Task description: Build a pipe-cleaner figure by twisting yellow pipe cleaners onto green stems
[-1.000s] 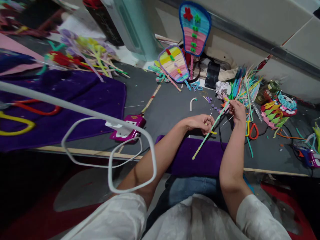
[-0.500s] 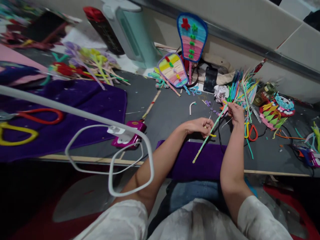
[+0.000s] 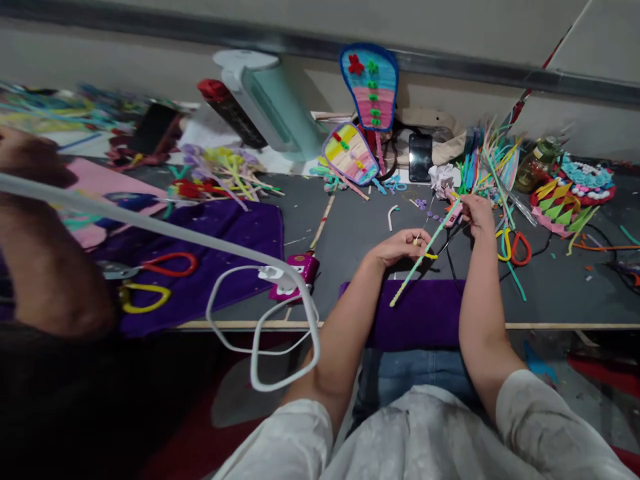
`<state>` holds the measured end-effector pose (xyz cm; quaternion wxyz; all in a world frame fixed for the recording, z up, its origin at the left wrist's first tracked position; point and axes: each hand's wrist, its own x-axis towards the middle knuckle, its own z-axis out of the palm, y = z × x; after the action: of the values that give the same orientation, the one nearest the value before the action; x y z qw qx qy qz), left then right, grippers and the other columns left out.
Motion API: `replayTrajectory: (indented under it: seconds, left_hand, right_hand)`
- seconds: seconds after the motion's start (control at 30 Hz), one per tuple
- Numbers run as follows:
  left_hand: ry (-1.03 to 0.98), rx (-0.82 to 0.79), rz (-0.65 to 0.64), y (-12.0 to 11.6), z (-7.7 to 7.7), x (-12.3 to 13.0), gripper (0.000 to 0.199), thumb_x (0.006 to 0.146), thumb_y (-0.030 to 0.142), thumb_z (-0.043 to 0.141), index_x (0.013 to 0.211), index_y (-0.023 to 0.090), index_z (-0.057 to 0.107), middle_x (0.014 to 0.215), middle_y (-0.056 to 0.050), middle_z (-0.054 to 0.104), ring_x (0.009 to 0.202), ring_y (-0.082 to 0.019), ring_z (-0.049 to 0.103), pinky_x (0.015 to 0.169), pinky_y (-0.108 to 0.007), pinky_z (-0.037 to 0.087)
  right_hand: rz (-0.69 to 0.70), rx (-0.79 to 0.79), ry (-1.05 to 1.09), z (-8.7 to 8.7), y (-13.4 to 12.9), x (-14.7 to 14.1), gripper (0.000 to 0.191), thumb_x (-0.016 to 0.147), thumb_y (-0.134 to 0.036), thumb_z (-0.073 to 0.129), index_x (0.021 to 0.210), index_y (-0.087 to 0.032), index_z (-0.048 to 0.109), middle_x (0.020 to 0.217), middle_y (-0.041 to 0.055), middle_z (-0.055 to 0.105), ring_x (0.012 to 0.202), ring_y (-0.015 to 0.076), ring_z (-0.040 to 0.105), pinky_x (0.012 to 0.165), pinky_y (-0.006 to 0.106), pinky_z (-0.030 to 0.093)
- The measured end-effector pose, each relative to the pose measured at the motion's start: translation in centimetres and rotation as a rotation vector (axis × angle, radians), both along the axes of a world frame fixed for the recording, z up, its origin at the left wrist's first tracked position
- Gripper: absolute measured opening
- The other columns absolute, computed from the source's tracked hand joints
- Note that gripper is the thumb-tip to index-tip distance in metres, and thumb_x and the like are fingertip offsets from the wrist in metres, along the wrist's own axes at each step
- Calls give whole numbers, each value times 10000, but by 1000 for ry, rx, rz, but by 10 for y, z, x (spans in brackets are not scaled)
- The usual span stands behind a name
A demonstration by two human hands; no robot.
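A long, pale green twisted pipe cleaner stem (image 3: 419, 261) slants down to the left above the table, its lower end yellowish. My right hand (image 3: 477, 215) is closed on its upper end in a pinch. Beside the middle of the stem, my left hand (image 3: 403, 247) has its fingers curled together on a short yellow pipe cleaner (image 3: 431, 257). Whether that yellow piece is joined to the stem I cannot tell. Small purple pieces (image 3: 421, 203) lie just beyond my left hand. A folded purple cloth (image 3: 417, 313) lies below both hands at the table edge.
Pipe cleaners (image 3: 493, 167) stand in a bunch behind my right hand, with yellow-and-red scissors (image 3: 520, 249) nearby. Two decorated fans (image 3: 370, 87) lean at the back. A white cable (image 3: 260, 333) and magenta plug block (image 3: 303, 273) are left. Another person's arm (image 3: 55, 260) reaches in there.
The view has swung left, bringing another person's arm in at the left edge. My hands keep nearly the same hold, with the pipe cleaner stem still slanting between them.
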<state>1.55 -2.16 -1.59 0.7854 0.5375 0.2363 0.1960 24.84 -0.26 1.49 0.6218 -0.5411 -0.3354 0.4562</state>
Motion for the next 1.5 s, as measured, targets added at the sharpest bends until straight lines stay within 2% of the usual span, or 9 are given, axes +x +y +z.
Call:
replayTrajectory:
  seconds: [0.23,0.43,0.6,0.8,1.03,1.2,1.5]
  left_hand:
    - [-57,-67,52,-6,-4,-6,461,608,267,819,980,134,583,753,2,615,580,-105,611,588,-248,532]
    - [-49,-69,146,-12,-11,-7,499,546,211,848,967,133,590,742,16,619,568,-82,587,590,-224,530]
    - [-32,-88,208,-14,-14,-7,444,572,234,837,926,140,587,709,21,618,549,-89,605,599,-229,541]
    - [-9,-96,204,-14,-14,-7,404,574,268,851,845,133,584,671,23,610,536,-87,601,588,-221,539]
    - [-32,-163,256,-11,-16,-6,431,547,271,874,835,137,583,682,35,605,553,-76,585,608,-236,557]
    - [-34,-144,292,-10,-17,-7,444,545,237,870,855,147,565,683,42,599,545,-76,578,582,-228,550]
    - [67,-165,285,-15,-8,-3,449,512,231,870,845,128,588,657,45,590,532,-75,572,597,-249,539]
  right_hand:
    - [-62,-16,39,-3,3,-3,291,594,-304,749,548,-191,485,414,-102,339,384,28,255,350,180,151]
    - [-58,4,35,-7,3,-5,301,605,-288,745,522,-191,473,394,-102,335,374,26,246,348,183,153]
    - [-84,38,30,-9,3,-7,292,630,-287,735,528,-189,480,397,-102,335,369,28,243,349,181,161]
    - [-97,50,-7,-11,3,-10,264,619,-312,736,540,-182,521,420,-99,362,373,28,258,363,180,200]
    - [-131,52,25,-8,4,-9,243,618,-276,701,523,-188,496,411,-103,343,391,34,261,380,182,222]
    - [-170,95,18,-4,2,-10,198,645,-257,682,550,-181,526,429,-96,362,400,38,281,389,188,228]
    - [-102,146,-8,-4,1,-11,287,612,-367,752,576,-181,537,418,-105,342,406,35,247,391,195,185]
